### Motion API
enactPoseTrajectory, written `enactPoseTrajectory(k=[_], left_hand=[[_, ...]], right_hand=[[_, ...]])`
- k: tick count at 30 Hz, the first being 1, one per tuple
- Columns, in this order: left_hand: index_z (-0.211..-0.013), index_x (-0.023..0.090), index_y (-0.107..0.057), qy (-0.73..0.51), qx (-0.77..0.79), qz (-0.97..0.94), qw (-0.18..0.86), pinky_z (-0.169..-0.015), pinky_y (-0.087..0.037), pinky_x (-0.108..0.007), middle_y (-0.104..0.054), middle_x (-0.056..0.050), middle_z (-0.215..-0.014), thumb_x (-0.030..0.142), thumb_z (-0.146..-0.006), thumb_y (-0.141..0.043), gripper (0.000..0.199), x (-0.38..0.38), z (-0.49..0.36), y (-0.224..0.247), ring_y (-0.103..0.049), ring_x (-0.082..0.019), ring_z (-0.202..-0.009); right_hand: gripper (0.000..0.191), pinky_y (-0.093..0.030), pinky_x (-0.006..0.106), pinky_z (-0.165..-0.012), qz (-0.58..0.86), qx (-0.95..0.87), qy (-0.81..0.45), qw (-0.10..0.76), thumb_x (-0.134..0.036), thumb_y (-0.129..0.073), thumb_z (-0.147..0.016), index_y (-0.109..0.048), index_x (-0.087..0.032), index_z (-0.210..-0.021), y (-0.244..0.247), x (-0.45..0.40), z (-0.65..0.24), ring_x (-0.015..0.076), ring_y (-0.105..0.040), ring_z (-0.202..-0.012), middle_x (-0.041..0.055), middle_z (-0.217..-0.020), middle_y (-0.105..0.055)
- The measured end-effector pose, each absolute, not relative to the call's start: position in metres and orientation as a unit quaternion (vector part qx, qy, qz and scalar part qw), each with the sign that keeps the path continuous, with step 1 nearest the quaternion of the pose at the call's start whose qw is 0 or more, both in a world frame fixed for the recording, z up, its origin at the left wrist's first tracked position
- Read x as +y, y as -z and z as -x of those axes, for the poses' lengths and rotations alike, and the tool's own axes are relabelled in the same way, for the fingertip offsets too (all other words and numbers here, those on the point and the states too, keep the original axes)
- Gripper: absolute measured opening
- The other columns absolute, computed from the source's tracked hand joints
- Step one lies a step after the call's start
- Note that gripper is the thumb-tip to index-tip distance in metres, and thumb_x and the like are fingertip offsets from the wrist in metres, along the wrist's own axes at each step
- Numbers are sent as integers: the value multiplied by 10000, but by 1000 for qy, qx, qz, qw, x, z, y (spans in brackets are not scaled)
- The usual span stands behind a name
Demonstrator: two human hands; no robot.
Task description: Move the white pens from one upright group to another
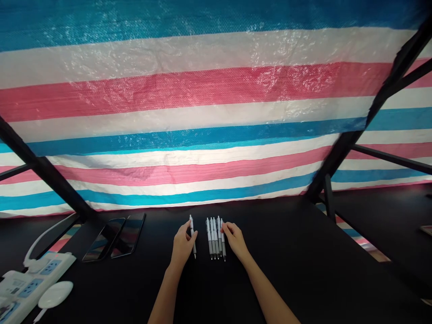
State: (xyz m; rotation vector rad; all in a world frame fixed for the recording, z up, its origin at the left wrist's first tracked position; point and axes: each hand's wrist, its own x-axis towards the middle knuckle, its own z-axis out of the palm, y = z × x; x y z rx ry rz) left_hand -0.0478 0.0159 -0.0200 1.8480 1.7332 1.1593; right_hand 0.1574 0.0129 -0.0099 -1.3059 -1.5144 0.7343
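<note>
White-grey pens lie grouped side by side at six o'clock, the right hand nearly closed, pinching the end pen; apart, at their nine o'clock, the half-closed left hand loosely holds a separate pen.

Bkgd: striped tarp behind black desk
2 phones L side, white pwr strip w/ cable nearby

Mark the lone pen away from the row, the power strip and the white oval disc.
Lone pen [192, 230]: head view, mid-barrel.
Power strip [40, 278]: head view, casing between sockets.
White oval disc [56, 294]: head view, centre of top.
</note>
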Motion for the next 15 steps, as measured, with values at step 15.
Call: enactPoseTrajectory(k=[15], left_hand=[[-1035, 223, -588, -357, 602, -709, 87, -513, -422, -262, -591, -52, -957, 375, -856, -395, 304, 7, 46, 10, -496, -102, -487]], right_hand=[[448, -388, 269, -637, 538, -624, -302, 480, -489, -368, -869, -564, -197, -591, 11, 14, -158, 181, -511, -679, 24, -637, -583]])
